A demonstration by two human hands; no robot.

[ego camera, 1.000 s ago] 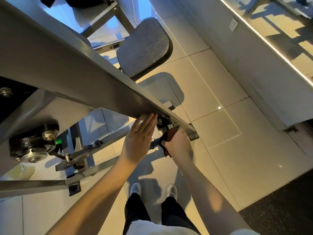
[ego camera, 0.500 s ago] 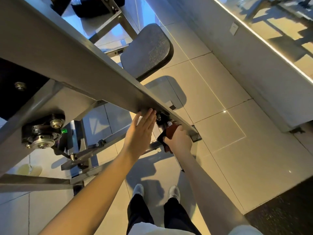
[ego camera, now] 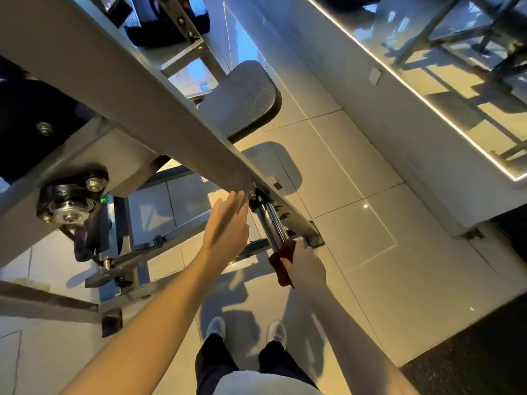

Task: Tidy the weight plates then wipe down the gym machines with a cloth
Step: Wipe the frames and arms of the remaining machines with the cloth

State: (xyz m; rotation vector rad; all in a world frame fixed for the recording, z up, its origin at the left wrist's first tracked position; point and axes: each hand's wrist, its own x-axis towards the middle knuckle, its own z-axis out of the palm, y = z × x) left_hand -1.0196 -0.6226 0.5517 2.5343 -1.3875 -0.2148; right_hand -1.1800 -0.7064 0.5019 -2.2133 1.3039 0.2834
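The dark red cloth [ego camera: 281,260] sat bunched around the lower end of a polished chrome bar [ego camera: 271,222] that stuck out from the machine's long grey steel beam [ego camera: 159,115]. The right hand [ego camera: 306,266] was clenched on that cloth, pressing it against the bar's tip. Its fingers curled away out of sight, and a flap of fabric hung down past the heel of the hand. The right forearm reached up from the lower right, almost straight. The left hand [ego camera: 228,223] grasped nothing. Its fingers lay straight and close together with the back of the hand uppermost, and the fingertips touched the beam's lower edge just beside the bar's upper end. The left arm stretched long from the lower left. Behind the beam stood a dark grey padded seat [ego camera: 242,98], tilted on its frame. Off to the left, a black pivot bearing with steel bolts [ego camera: 71,195] was fixed under the beam's bracket. Below the arms, the person's white shoes [ego camera: 216,327] stood side by side on the pale glossy tiled floor [ego camera: 356,232], under black trouser legs. A black rubber mat [ego camera: 470,354] edged the tiles at lower right, and a mirrored wall with a lit strip [ego camera: 422,101] ran along the far side.
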